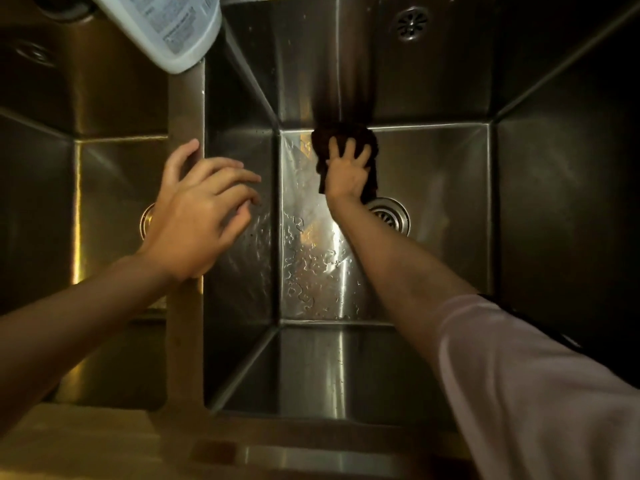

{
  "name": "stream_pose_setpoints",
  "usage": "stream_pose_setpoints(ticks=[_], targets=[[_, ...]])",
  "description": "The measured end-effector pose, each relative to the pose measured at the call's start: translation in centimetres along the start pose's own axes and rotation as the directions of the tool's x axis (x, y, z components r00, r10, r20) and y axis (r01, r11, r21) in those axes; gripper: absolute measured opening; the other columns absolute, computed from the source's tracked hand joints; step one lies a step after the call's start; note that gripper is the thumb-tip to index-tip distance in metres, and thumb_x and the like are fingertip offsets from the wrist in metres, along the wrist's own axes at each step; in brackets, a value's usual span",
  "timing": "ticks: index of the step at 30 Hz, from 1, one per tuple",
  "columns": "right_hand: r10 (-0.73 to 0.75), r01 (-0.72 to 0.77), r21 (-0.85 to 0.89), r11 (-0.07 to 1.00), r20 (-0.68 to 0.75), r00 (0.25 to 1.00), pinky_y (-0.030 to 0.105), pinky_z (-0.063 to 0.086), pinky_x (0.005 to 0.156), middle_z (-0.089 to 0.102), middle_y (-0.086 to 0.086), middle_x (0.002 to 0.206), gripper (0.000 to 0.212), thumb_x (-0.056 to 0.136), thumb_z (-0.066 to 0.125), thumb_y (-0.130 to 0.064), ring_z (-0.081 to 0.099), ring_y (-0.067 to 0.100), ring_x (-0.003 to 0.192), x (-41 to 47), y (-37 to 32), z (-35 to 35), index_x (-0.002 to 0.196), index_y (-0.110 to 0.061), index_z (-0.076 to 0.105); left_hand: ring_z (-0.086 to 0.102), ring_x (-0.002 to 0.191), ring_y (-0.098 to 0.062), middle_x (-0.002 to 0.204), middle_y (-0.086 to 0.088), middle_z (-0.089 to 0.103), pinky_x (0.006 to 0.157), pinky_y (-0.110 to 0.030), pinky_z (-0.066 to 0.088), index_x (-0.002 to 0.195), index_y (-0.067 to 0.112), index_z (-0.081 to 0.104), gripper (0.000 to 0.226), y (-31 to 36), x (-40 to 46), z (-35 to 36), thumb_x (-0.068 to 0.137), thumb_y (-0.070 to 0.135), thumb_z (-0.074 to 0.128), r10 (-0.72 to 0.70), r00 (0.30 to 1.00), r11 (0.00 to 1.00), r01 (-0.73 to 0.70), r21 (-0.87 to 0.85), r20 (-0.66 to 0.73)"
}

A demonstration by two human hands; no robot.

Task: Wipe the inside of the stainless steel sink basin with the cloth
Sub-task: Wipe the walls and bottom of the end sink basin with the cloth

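The right hand (347,170) presses spread fingers on a dark cloth (346,133) at the sink basin's (450,188) far floor edge (wet, beaded); the left hand (199,216) hovers, fingers loosely open, over the divider (185,109).

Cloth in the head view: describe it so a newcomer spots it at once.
Start at the right basin, the one with water beads on its floor. Go to the far edge of that floor, just beyond the drain, where the right hand presses down. The cloth is the dark brown bunched rag under that hand, the only soft, matte thing among shiny steel.
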State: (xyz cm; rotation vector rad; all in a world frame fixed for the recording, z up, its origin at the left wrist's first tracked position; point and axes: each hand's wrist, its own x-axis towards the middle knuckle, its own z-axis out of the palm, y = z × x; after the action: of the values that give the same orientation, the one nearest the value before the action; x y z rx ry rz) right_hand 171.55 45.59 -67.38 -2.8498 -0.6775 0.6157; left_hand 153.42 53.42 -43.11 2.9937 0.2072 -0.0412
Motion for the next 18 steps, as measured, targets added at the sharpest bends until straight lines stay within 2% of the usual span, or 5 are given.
stream_pose_setpoints(ticks=[5,9,13,18], targets=[[-0.233,0.239,-0.076,0.968,0.087,0.969,0.052,0.043,0.099,0.026,0.009,0.151,0.051,0.099,0.044,-0.025,0.020,0.040,0.140,-2.5,-3.2,1.7,0.146,-0.032,0.026,0.054,0.119,-0.023,0.114,-0.002,0.068,0.114,-0.051,0.017,0.097,0.012,0.073,0.030,-0.2,0.0,0.1,0.093,0.023,0.045,0.005,1.000,1.000,-0.005,-0.005,-0.017],[-0.331,0.343,-0.095,0.935,0.120,0.936,0.046,0.044,0.101,0.026,0.005,0.152,0.055,0.098,0.048,-0.029,0.018,0.036,0.142,-4.9,-2.3,2.9,0.147,-0.035,0.024,0.053,0.120,-0.022,0.115,-0.001,0.067,0.115,-0.049,0.015,0.098,0.015,0.072,0.029,-0.4,-0.1,0.2,0.093,0.024,0.044,0.006,1.000,1.000,-0.006,0.004,-0.011],[-0.515,0.537,-0.132,0.833,0.171,0.840,0.046,0.042,0.103,0.031,0.007,0.151,0.050,0.099,0.043,-0.034,0.020,0.037,0.142,-7.1,1.5,3.4,0.147,-0.035,0.027,0.053,0.120,-0.022,0.116,0.000,0.067,0.115,-0.047,0.014,0.098,0.015,0.071,0.029,-0.4,-0.1,0.3,0.094,0.024,0.044,0.002,1.000,1.000,-0.002,-0.007,-0.018],[-0.696,0.705,-0.210,0.678,0.127,0.707,0.043,0.057,0.083,0.056,0.008,0.134,0.047,0.087,0.063,-0.034,0.047,0.038,0.128,-8.3,6.4,2.6,0.133,-0.032,0.053,0.053,0.119,-0.022,0.115,-0.001,0.067,0.114,-0.047,0.015,0.097,0.014,0.072,0.030,-0.5,-0.1,0.3,0.094,0.024,0.044,0.003,1.000,1.000,-0.003,-0.010,-0.028]])
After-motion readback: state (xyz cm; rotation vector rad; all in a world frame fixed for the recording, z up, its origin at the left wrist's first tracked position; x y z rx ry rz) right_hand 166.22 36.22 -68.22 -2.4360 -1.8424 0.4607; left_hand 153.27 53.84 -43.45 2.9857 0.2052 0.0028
